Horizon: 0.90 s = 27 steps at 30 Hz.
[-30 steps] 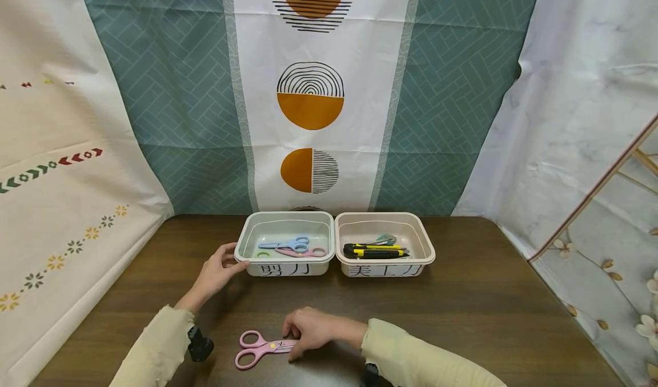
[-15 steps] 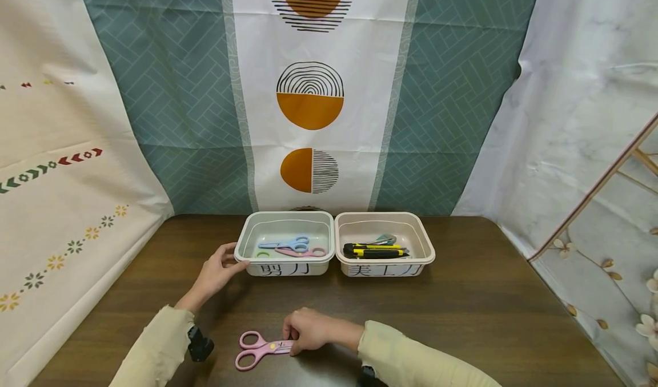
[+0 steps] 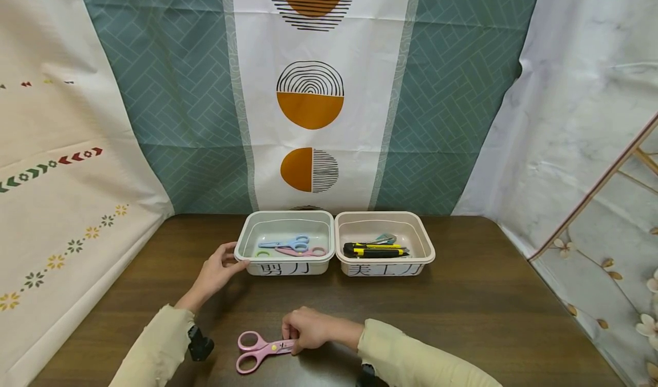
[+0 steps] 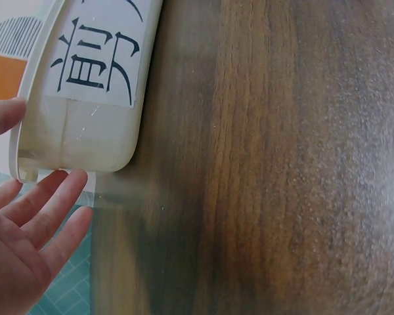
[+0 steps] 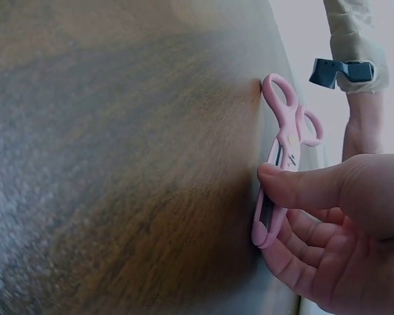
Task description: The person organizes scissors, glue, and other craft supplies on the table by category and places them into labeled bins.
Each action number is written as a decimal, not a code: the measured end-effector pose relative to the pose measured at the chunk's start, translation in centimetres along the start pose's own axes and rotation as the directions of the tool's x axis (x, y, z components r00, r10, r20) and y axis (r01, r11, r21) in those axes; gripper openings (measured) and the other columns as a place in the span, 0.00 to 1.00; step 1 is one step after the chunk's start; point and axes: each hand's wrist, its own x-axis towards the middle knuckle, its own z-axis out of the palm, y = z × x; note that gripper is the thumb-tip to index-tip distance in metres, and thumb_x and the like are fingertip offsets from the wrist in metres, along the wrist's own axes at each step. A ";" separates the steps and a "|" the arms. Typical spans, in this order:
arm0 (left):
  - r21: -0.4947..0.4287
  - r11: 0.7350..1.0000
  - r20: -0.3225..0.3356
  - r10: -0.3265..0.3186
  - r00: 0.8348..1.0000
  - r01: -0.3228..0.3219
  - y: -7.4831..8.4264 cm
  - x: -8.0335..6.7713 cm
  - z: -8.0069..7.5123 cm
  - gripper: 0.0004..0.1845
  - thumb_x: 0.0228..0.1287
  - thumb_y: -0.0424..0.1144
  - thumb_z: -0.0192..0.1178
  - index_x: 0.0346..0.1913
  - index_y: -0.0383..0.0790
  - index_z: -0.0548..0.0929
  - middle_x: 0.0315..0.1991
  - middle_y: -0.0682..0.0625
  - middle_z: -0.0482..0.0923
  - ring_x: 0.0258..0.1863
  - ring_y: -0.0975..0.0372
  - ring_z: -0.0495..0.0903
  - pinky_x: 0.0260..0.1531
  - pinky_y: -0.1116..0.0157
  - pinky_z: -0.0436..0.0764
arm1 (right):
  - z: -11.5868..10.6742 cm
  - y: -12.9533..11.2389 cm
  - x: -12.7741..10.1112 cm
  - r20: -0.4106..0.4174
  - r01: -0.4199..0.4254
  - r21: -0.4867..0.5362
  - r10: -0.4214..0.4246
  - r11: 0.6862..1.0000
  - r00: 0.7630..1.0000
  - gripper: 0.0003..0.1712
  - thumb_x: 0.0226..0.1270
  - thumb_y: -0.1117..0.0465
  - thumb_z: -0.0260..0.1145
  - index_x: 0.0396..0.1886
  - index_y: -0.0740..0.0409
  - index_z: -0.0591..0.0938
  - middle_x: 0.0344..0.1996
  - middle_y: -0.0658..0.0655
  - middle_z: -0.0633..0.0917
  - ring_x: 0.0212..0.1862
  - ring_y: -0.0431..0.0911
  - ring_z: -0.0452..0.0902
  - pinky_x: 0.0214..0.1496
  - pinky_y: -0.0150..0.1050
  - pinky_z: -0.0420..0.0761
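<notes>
Pinching the blade end of small pink plastic scissors on the dark wooden table, the right hand should lift them level. Left hand, fingers spread, steadies the white plastic bin.

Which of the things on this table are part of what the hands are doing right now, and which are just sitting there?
In hand:
- pink plastic scissors, pinched at the blade end by the right hand
- pale green plastic tub holding scissors, touched at its corner by the left hand

Lying about:
- beige plastic tub
- yellow-and-black utility knives inside it
</notes>
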 end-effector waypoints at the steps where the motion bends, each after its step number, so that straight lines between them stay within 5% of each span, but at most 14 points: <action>1: -0.002 1.000 0.000 -0.001 1.000 0.001 0.0 0.0 0.0 0.34 0.58 0.44 0.62 0.62 0.30 0.61 0.50 0.31 0.73 0.44 0.48 0.78 0.42 0.54 0.77 | -0.1 0.0 0.0 0.005 0.008 0.001 -0.008 1.000 1.000 0.12 0.41 0.66 0.74 0.23 0.53 0.77 0.12 0.40 0.71 0.18 0.28 0.62 0.23 0.19 0.62; 27: 0.000 1.000 0.002 -0.010 1.000 0.010 0.2 0.0 0.0 0.34 0.57 0.43 0.62 0.62 0.29 0.61 0.50 0.31 0.73 0.44 0.48 0.78 0.41 0.56 0.77 | -2.2 0.9 -0.4 0.019 0.055 0.040 -0.056 0.998 0.998 0.11 0.44 0.67 0.73 0.23 0.55 0.77 0.15 0.41 0.71 0.20 0.29 0.64 0.25 0.20 0.64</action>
